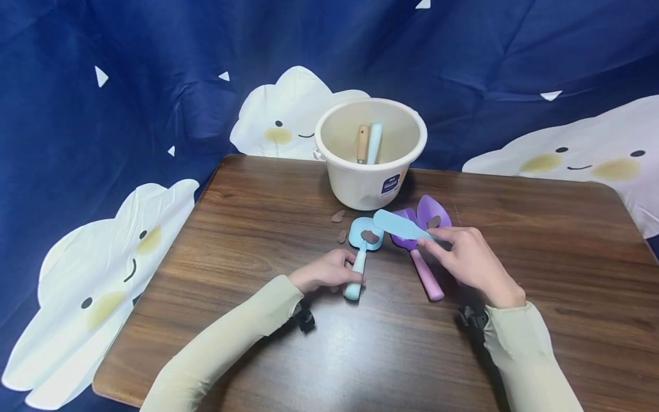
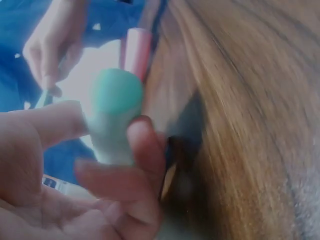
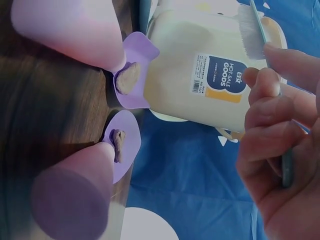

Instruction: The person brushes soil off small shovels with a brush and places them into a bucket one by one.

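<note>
Bucket [image 1: 355,186] reads "HOT-SALE GOODS"; right grip [image 1: 471,257] pinches blue tool [image 1: 399,224], left grip [image 1: 328,271] seemingly blue shovel [image 1: 360,262].

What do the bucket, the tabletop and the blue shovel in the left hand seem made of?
Bucket: probably plastic, satin, from its smooth, rounded wall. Tabletop: wood or wood-look laminate, glossy, from its brown grain and glare. Blue shovel: likely plastic, smooth, from its flat, even colours.
</note>
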A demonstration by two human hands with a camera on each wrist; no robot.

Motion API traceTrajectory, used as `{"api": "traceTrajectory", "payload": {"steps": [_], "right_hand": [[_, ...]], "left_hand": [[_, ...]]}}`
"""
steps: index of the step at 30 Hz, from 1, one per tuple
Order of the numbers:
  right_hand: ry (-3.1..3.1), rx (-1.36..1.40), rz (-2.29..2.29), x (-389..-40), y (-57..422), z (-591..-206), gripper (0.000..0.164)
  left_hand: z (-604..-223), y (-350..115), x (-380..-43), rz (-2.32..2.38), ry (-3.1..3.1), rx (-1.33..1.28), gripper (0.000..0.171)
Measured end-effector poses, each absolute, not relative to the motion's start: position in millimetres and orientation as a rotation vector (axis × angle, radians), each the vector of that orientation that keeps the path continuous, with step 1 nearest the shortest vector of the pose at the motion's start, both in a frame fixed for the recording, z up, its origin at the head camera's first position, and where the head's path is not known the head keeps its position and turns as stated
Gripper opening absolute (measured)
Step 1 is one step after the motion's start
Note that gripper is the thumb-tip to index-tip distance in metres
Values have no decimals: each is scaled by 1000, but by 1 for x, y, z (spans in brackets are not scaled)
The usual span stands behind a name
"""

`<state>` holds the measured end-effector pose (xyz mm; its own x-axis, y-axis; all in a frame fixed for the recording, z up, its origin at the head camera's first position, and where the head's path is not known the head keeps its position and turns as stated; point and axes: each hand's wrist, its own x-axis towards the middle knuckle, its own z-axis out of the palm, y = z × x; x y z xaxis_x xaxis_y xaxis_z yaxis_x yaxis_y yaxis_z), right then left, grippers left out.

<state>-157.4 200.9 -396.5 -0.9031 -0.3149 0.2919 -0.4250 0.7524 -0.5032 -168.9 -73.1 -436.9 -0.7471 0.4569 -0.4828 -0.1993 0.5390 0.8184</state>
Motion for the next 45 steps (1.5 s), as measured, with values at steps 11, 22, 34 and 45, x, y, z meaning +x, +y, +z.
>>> {"api": "traceTrajectory", "payload": {"steps": [11, 22, 34, 45], "right_hand": [[-2751, 578, 878, -156, 198, -397, 23], [-2730, 576, 933, -157, 193, -397, 22], [-2847, 547, 1134, -158, 185, -394, 25], [-3048, 660, 1268, -162, 174, -397, 27]], "left_hand": [[-439, -84, -172, 1325, 1782, 99, 17], [-447, -85, -162, 1358, 1734, 180, 14], [-427, -87, -155, 1394, 1725, 245, 16], [-421, -88, -145, 1401, 1721, 251, 19]]}}
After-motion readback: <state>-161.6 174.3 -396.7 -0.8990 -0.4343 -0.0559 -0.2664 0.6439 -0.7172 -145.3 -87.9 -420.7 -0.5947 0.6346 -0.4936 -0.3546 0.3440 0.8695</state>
